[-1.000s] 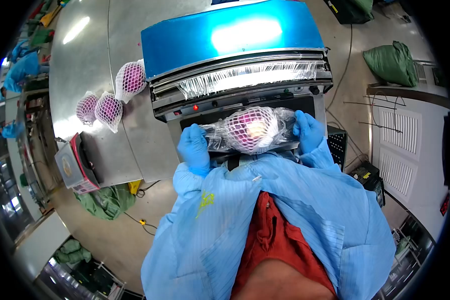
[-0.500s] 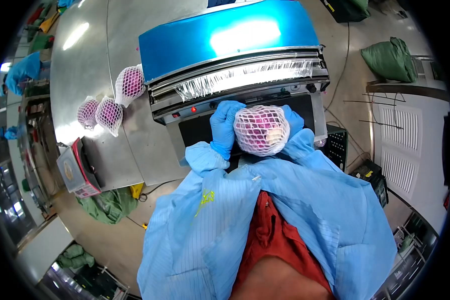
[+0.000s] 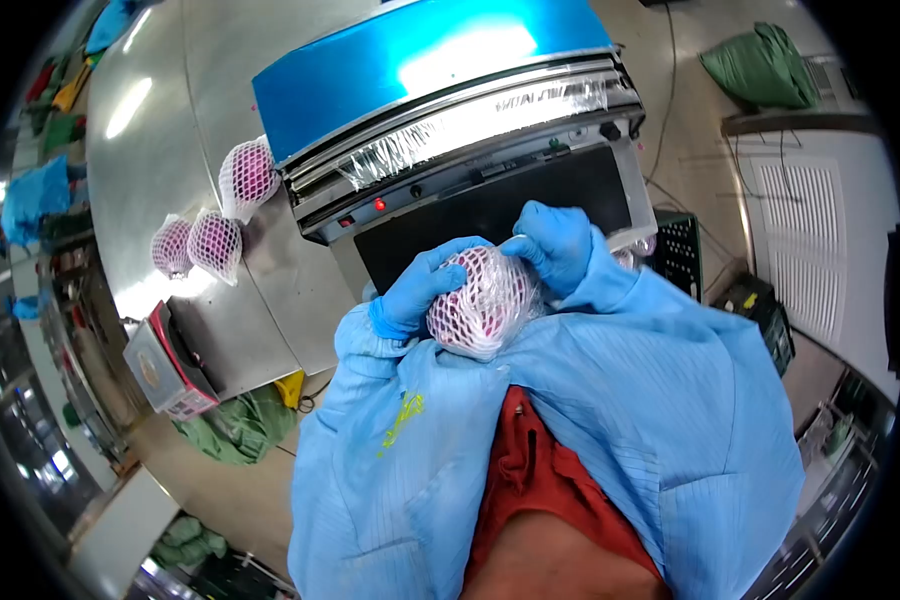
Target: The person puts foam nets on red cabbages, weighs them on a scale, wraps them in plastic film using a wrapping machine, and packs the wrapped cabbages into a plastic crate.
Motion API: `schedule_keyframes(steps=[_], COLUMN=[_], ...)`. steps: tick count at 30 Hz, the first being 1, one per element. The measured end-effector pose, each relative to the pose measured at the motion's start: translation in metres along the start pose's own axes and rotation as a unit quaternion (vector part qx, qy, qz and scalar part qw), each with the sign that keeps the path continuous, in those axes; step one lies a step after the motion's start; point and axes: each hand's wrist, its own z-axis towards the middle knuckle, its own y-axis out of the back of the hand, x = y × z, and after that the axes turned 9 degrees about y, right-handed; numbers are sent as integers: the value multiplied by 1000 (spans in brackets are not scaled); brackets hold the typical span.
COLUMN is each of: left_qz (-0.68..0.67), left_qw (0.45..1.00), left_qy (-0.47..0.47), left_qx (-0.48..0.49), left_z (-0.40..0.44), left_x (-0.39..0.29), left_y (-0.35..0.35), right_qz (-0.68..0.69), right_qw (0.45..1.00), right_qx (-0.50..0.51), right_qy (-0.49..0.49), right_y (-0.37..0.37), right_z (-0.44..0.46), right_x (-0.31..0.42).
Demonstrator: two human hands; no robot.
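Note:
Close to my body I hold a round pink-purple fruit in a white foam net, with clear plastic film stretched over its right side. My left hand, in a blue glove, curls round its upper left side. At its upper right, my right hand, also gloved in blue, is closed with its fingertips pinched at the edge of the clear film. Just beyond both hands lies the black plate of a film-wrapping machine with a blue cover. A strip of clear film hangs along its front.
Several netted pink-purple fruits rest on the metal table to the left. A grey and red box stands at the table's near left corner. Dark crates are at the right, and a green sack lies further off.
The netted fruit has come back toward my body and turned, and clear film now shows over it. My right hand has moved from its side up to its upper right.

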Motion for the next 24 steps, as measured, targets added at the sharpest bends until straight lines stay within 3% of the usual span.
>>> schedule_keyframes(steps=[5,9,10,13,14,18,21,22,24], left_qz=[33,60,70,127,147,189,284,330,391], left_qw=[991,974,968,962,959,980,957,939,917], left_qy=[66,142,175,162,177,27,-62,-98,-65], left_qx=[111,164,166,178,165,60,-18,-10,39], left_z=[0,7,8,14,17,13,22,24,23], left_x=[-1,2,1,9,16,43,67,77,94], left_y=[-1,-5,-10,-16,-15,-33,-44,-45,-40], right_qz=[33,151,249,305,347,561,537,547,593], right_qw=[990,982,961,936,908,739,756,722,692], right_qx=[92,113,69,32,25,-65,-103,-99,-148], right_qy=[98,-27,-103,-170,-232,-366,-360,-411,-384], right_y=[17,-4,-12,-23,-27,-46,-55,-48,-50], right_z=[17,4,1,-19,-28,-67,-96,-102,-128], right_x=[3,2,8,17,18,25,20,25,31])
